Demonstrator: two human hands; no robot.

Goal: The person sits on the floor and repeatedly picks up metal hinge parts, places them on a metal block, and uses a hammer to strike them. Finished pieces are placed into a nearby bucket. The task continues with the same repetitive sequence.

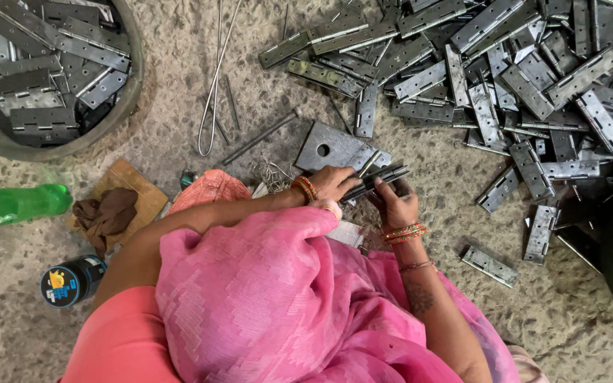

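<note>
Room: bare gritty floor (179, 64) lies open left of the plate (331, 147), crossed only by a bent wire (214, 85) and a loose rod (260, 138); right of the plate the hinge pile (505, 71) crowds the ground up to the frame's top and right edges.
Edges: a round tub (51, 71) of hinges sits well left of the plate, cut by the top edge; a green bottle (15, 204) and a dark jar (72, 281) lie below it.
Hinge: a dark hinge (377, 179) is held just below the plate's lower right corner, between both hands.
Axis: its long side runs left to right, the right end tilted slightly up towards the pile.
Look: narrow, grey-black metal, folded, seen nearly edge-on; finer detail cannot be told.
Left hand (333, 183): fingers curled round the hinge's left end, gripping it.
Right hand (396, 204): fingers pinched on the hinge's right part from below.
Stray: one hinge (489, 266) lies alone, lower right of the plate.
</note>
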